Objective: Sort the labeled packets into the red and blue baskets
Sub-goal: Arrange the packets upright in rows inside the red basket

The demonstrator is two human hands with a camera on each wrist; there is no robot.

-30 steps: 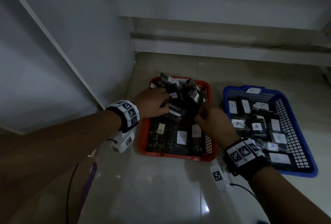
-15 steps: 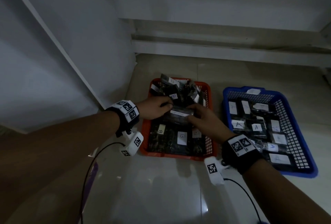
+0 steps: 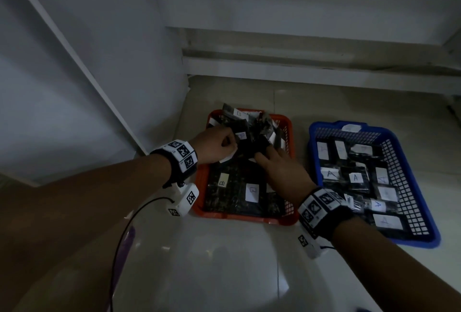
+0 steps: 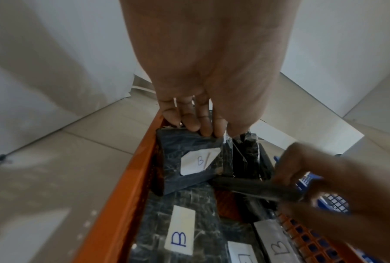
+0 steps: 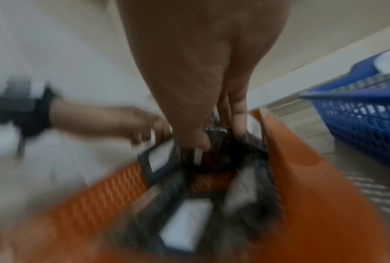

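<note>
since a moment ago both hands went deeper in the red basket [image 3: 287,124], the left hand [image 3: 214,146] now pinching a packet marked b [image 4: 189,160] and the right hand [image 3: 279,167] gripping another dark packet [image 4: 252,188], so b sorting continues while the blue basket [image 3: 424,212] holds a packets.

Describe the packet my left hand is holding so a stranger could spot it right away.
Find the red basket, left of the blue basket. At its left wall, the left hand grips the top edge of a dark packet standing tilted. Unlike the flat-lying packets around it, its white label reads B followed by a slash.
</note>
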